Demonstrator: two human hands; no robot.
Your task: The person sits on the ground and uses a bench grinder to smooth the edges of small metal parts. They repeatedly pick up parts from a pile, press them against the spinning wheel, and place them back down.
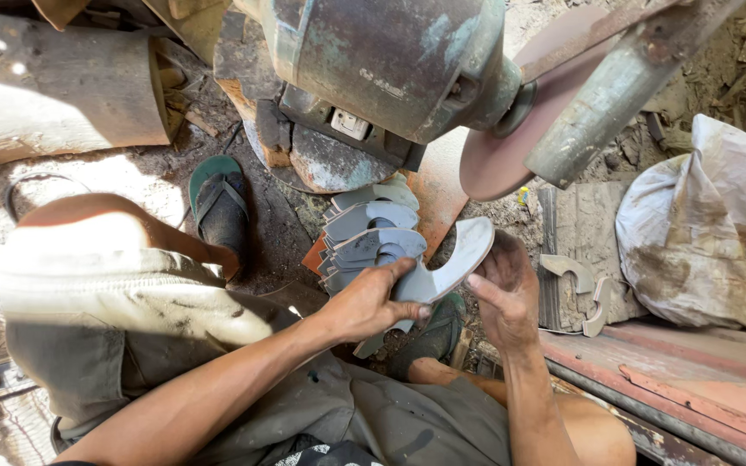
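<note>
My left hand grips the lower end of a curved grey metal blade blank. My right hand touches the same blank from the right, fingers spread along its curved edge. The blank is held just in front of a stack of several similar curved grey blanks lying on the ground. Above, a bench grinder motor carries a reddish grinding wheel at its right end.
A metal bar crosses in front of the wheel. Two more curved pieces lie on a grooved mat at right, beside a dirty white sack. A sandalled foot rests left of the stack. A rusty red beam runs bottom right.
</note>
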